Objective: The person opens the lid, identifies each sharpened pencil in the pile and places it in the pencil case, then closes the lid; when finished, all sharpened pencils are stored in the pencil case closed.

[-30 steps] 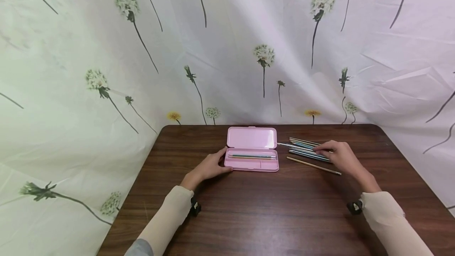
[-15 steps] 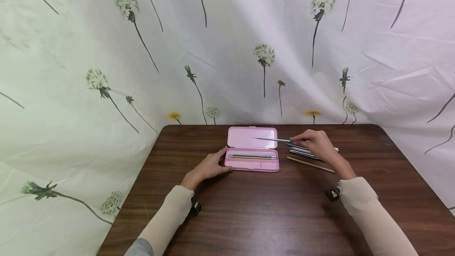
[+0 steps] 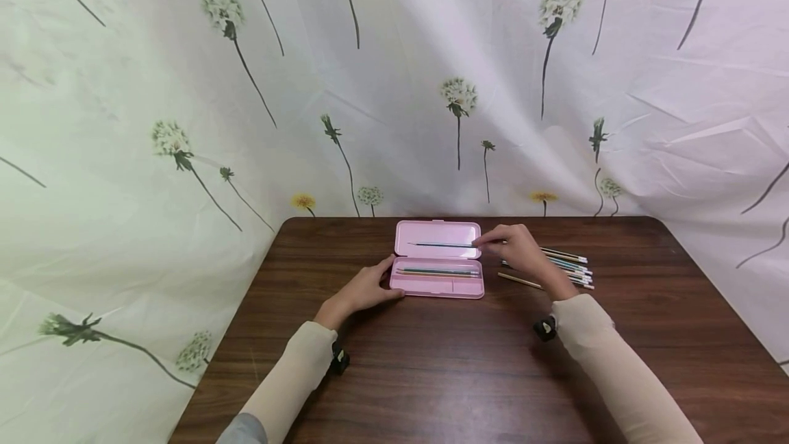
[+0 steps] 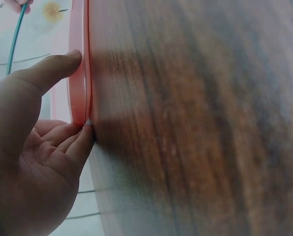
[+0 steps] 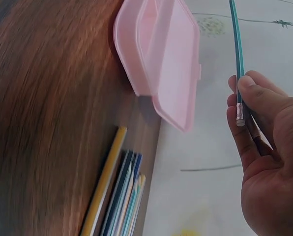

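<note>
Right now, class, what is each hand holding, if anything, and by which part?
The right hand pinches a teal pencil near its eraser end. The left hand grips the open pink case at its left end.

cream sleeves (image 3: 290, 366), grey fabric (image 3: 244, 428) on left; black wrist cameras (image 3: 545, 328)

Teal pencil (image 5: 238, 54) held near the open pink pencil case (image 3: 425, 286)
Several pencils (image 3: 436, 271) fill its rear compartment (image 3: 437, 263); loose pencils (image 5: 119, 194) lie beside it.
</note>
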`<action>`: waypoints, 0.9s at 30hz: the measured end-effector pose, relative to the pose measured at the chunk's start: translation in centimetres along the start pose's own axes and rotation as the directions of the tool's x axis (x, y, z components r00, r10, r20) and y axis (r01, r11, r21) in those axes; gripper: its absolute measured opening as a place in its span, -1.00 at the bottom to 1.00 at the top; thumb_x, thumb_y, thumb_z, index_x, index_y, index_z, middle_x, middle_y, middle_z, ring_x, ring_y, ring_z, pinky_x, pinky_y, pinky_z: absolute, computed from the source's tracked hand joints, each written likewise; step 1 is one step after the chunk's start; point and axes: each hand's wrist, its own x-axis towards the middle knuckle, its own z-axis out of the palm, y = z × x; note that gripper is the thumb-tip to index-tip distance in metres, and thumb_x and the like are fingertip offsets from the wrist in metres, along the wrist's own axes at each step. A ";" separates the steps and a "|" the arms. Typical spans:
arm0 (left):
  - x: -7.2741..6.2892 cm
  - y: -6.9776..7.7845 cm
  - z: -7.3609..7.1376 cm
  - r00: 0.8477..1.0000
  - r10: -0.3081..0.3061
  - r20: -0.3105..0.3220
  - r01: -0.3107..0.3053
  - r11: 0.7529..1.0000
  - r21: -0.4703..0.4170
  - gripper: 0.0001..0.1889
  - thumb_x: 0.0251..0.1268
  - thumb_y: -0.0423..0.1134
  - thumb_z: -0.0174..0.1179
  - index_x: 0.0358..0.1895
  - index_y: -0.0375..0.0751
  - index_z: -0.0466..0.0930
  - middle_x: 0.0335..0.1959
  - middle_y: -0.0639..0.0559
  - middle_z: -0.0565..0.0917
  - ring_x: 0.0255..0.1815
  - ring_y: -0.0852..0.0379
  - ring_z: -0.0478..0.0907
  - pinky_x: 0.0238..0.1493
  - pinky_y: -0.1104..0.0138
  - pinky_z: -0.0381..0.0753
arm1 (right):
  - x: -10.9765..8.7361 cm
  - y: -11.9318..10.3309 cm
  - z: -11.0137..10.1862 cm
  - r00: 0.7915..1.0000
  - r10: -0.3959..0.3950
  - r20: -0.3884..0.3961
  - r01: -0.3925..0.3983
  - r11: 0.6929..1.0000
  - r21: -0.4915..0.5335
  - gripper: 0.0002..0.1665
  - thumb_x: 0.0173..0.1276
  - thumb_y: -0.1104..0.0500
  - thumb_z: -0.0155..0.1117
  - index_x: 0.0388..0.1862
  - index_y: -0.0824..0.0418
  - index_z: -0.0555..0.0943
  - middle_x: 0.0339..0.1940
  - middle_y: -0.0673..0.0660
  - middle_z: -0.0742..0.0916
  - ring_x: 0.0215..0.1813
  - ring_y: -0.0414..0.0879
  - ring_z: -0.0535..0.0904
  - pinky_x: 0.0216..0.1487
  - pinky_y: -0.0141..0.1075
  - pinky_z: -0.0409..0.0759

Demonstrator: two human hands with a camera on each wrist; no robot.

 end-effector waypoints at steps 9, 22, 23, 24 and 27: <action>0.0 0.0 0.1 1.000 0.000 -0.007 0.000 1.000 0.019 -0.02 0.41 0.04 0.42 0.73 -0.23 0.10 0.63 -0.29 0.38 0.60 -0.21 0.41 0.55 -0.15 0.41 | 1.0 0.4 2.4 0.996 0.046 0.070 -0.047 0.999 0.020 -0.82 0.38 0.37 0.49 -0.19 0.14 0.92 -0.18 0.09 0.90 -0.18 -0.15 0.73 -0.23 -0.41 0.64; 0.0 -0.5 0.1 1.000 0.025 0.003 -0.025 1.000 0.006 0.00 0.43 0.15 0.38 0.73 -0.23 0.08 0.64 -0.31 0.34 0.62 -0.23 0.38 0.56 -0.10 0.42 | 1.0 1.7 4.9 0.993 0.057 0.102 -0.057 0.998 -0.009 -0.82 0.35 0.40 0.50 -0.29 0.14 0.91 -0.28 0.05 0.90 -0.22 -0.20 0.77 -0.18 -0.35 0.71; 0.0 -0.5 0.1 1.000 0.022 0.004 -0.022 1.000 0.005 0.00 0.43 0.15 0.38 0.73 -0.23 0.08 0.65 -0.31 0.33 0.62 -0.22 0.37 0.57 -0.10 0.41 | 0.9 1.7 5.0 0.993 0.052 0.102 -0.051 0.999 -0.019 -0.82 0.35 0.39 0.50 -0.29 0.14 0.91 -0.29 0.05 0.90 -0.21 -0.18 0.77 -0.16 -0.32 0.73; 0.1 -0.5 0.2 1.000 0.018 0.004 -0.018 1.000 0.006 0.00 0.43 0.15 0.38 0.73 -0.22 0.07 0.65 -0.29 0.33 0.62 -0.21 0.37 0.57 -0.09 0.41 | 0.9 1.8 5.1 0.993 0.048 0.104 -0.045 0.998 -0.035 -0.82 0.35 0.39 0.50 -0.29 0.14 0.91 -0.29 0.04 0.90 -0.21 -0.18 0.77 -0.14 -0.29 0.74; 0.0 0.0 0.1 1.000 -0.014 0.007 0.014 1.000 0.002 -0.01 0.42 0.08 0.41 0.73 -0.22 0.07 0.66 -0.26 0.32 0.64 -0.18 0.36 0.59 -0.09 0.38 | 0.9 1.8 5.4 0.991 0.040 0.126 -0.029 0.996 -0.089 -0.84 0.35 0.37 0.51 -0.26 0.14 0.91 -0.25 0.03 0.90 -0.19 -0.15 0.77 -0.09 -0.17 0.75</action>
